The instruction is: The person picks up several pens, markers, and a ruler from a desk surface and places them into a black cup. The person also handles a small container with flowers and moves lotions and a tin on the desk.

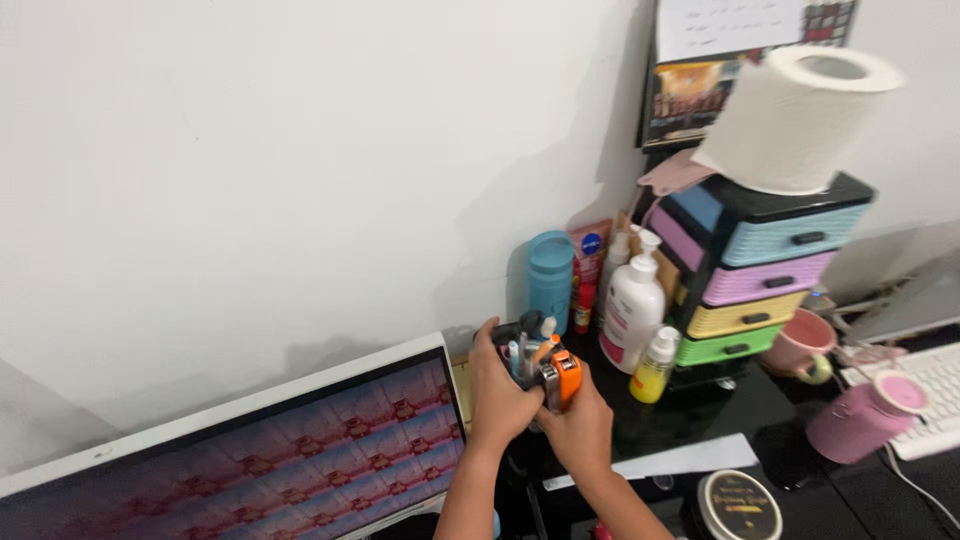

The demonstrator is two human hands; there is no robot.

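My left hand (497, 397) is wrapped around a small holder (527, 352) packed with pens and markers, just right of a monitor. My right hand (578, 430) grips an orange and silver tool (561, 379), likely a stapler, pressed against the holder's right side. Both hands are close together over the black desk (760, 405). The holder's body is mostly hidden by my fingers.
A monitor (250, 460) fills the lower left. Behind the holder stand a blue tumbler (551, 277), a white pump bottle (633, 308) and a small yellow bottle (655, 366). A pastel drawer unit (765, 275) carries a tissue roll (800, 115). Pink mug (803, 343), pink bottle (865, 418), keyboard (925, 385), round tin (740, 505).
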